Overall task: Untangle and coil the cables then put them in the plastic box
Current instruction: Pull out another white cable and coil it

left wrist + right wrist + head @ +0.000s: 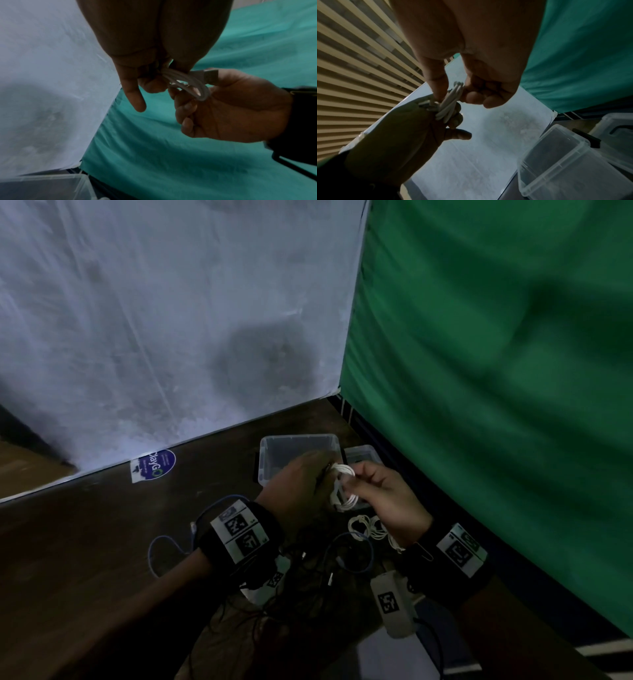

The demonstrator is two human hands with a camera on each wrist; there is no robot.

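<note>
Both hands hold one coiled white cable [343, 484] just in front of the clear plastic box [270, 446]. My left hand [305, 484] grips the coil's left side; in the left wrist view the loops [192, 83] and a USB plug [209, 77] stick out past its fingers. My right hand [373, 491] pinches the coil's right side between thumb and fingers; the coil [450, 102] shows in the right wrist view too. The box [556, 166] looks empty. Below the hands lie a loose white cable [370, 529], a blue cable [352, 556] and a tangle of black cables [308, 577].
The box lid [363, 455] lies to the right of the box. A white wall [171, 337] stands behind and a green cloth [496, 371] hangs on the right. A round blue sticker [156, 465] lies on the dark wooden table [85, 559]. A white tagged device [394, 601] hangs near the right wrist.
</note>
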